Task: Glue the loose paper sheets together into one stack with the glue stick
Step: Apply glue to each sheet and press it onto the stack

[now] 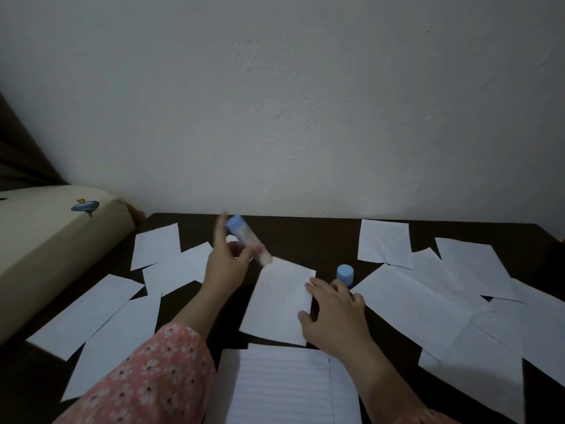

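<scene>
A lined sheet (pixel 284 384) lies at bottom centre on the dark surface (pixel 305 234). Above it, the right hand (pixel 333 310) rests flat, fingers spread, on the right edge of a small sheet (pixel 279 304). A blue cap (pixel 345 274) stands just beyond its fingertips. Farther up, the left hand (pixel 227 258) pinches the blurred glue stick (pixel 246 238) in its grip, tip near the sheet's top corner. Loose sheets (pixel 428 301) lie on both sides.

The one camera is sitting on the person's head, looking forward and down, close over the dark table (pixel 305 237), its wide view taking in the pale wall (pixel 305 102) filling the upper half.
</scene>
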